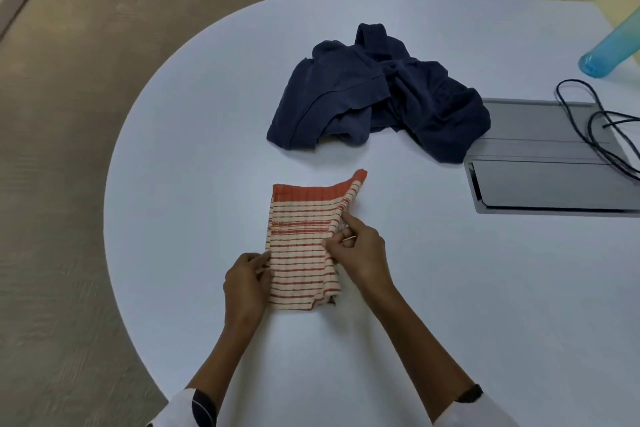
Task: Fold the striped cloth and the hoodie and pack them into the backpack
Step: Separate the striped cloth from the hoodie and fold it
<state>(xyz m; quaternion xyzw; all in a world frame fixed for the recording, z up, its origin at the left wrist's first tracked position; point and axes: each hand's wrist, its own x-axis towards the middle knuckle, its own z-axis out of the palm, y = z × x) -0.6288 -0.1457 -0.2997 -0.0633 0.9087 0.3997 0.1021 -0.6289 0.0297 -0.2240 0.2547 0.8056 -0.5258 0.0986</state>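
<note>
The striped cloth (301,239), cream with orange-red stripes and an orange band at its far end, lies folded into a narrow strip on the white table (194,156). My left hand (246,282) pinches its near left edge. My right hand (358,250) pinches the cloth's right edge, where a fold stands up. The navy hoodie (377,94) lies crumpled in a heap farther back, apart from both hands. No backpack is in view.
A grey cable hatch (540,170) is set into the table at the right, with a black cable (595,121) looping over it. A teal bottle (602,55) stands at the far right edge. Carpeted floor lies beyond the table's rounded left edge.
</note>
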